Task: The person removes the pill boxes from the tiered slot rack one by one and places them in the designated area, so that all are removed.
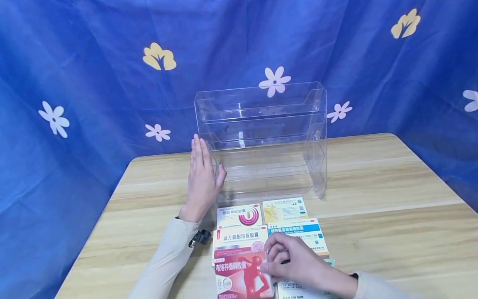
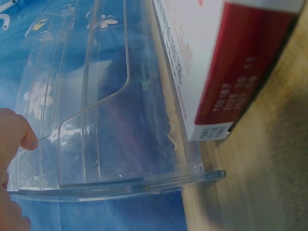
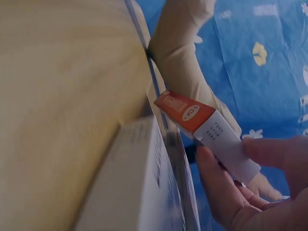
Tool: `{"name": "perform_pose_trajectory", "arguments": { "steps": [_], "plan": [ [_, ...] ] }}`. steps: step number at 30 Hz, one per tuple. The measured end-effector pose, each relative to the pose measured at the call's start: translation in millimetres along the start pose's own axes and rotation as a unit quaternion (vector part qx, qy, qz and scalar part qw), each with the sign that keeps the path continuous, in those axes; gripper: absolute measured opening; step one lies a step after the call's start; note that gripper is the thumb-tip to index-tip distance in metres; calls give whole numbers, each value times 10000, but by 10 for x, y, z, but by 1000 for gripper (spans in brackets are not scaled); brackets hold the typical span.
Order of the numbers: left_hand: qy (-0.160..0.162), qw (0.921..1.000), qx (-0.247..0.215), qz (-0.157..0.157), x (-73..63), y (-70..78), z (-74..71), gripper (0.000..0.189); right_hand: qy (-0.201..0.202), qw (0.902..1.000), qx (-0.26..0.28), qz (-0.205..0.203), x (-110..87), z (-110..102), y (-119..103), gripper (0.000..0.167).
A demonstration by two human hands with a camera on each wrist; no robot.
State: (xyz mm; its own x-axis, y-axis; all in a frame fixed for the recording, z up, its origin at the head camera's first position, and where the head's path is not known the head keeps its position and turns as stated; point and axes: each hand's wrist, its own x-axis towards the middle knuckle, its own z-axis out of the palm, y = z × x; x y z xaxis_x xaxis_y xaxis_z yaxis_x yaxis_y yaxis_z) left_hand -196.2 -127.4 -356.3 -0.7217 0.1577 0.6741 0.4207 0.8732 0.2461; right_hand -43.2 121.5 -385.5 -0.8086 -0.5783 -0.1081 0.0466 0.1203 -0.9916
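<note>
A clear plastic tiered rack point(image 1: 261, 162) stands on the table. My left hand point(image 1: 203, 178) lies along its left side with straight fingers; in the left wrist view part of that hand point(image 2: 12, 154) shows beside the rack's clear panel point(image 2: 110, 139). My right hand point(image 1: 291, 259) pinches the right edge of a red medicine box point(image 1: 242, 276), which overlaps the white and pink box behind it. From the right wrist the red box point(image 3: 226, 144) appears tilted, its white end between thumb and fingers.
Other medicine boxes lie in two columns before the rack: a white one with a pink ring point(image 1: 239, 216), a white and pink one point(image 1: 239, 236), a yellow and white one point(image 1: 284, 209), a blue and white one point(image 1: 298, 232). A blue flowered curtain point(image 1: 112, 83) hangs behind the wooden table point(image 1: 381, 199).
</note>
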Motion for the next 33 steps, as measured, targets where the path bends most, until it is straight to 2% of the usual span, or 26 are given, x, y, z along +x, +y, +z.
{"name": "perform_pose_trajectory", "arguments": {
  "steps": [4, 9, 12, 14, 17, 19, 22, 25, 27, 28, 29, 31, 33],
  "plan": [
    [44, 10000, 41, 44, 0, 0, 1, 76, -123, 9997, -182, -120, -31, 74, 27, 29],
    [20, 10000, 39, 34, -7, 5, 3, 76, -149, 9997, -88, -181, -59, 123, 36, 28],
    [-2, 10000, 10, 27, -6, 9, 2, 76, 24, 9973, -693, -231, -78, 119, -3, 25],
    [-12, 10000, 0, 37, -2, 10, 7, 76, 217, 9874, -1489, -488, -93, 108, -35, 25],
    [-24, 10000, 5, 53, 8, 14, 15, 76, 508, 9610, -2606, -773, -119, 91, -72, 26],
    [-33, 10000, 11, 57, 13, 18, 17, 76, 451, 9473, -2990, -1061, -136, 86, -78, 29],
    [-51, 10000, 15, 48, 13, 27, 18, 77, 70, 9274, -3523, -1257, -155, 95, -68, 36],
    [-50, 10000, -2, 48, 11, 32, 20, 77, -272, 8935, -4071, -1878, -148, 125, -19, 44],
    [-51, 10000, -10, 49, 11, 32, 25, 77, -330, 8678, -4352, -2378, -132, 146, 15, 44],
    [-57, 10000, -25, 45, 11, 32, 26, 77, -298, 8589, -4428, -2556, -122, 156, 23, 41],
    [-67, 10000, -37, 38, 12, 33, 26, 77, -286, 8584, -4413, -2599, -115, 158, 17, 37],
    [-74, 10000, -25, 22, 14, 33, 25, 77, -204, 8682, -4275, -2511, -101, 142, -18, 26],
    [-109, 9999, -42, -19, 7, 27, 19, 77, 68, 8803, -4110, -2367, -90, 92, -72, 19]
  ]
}}
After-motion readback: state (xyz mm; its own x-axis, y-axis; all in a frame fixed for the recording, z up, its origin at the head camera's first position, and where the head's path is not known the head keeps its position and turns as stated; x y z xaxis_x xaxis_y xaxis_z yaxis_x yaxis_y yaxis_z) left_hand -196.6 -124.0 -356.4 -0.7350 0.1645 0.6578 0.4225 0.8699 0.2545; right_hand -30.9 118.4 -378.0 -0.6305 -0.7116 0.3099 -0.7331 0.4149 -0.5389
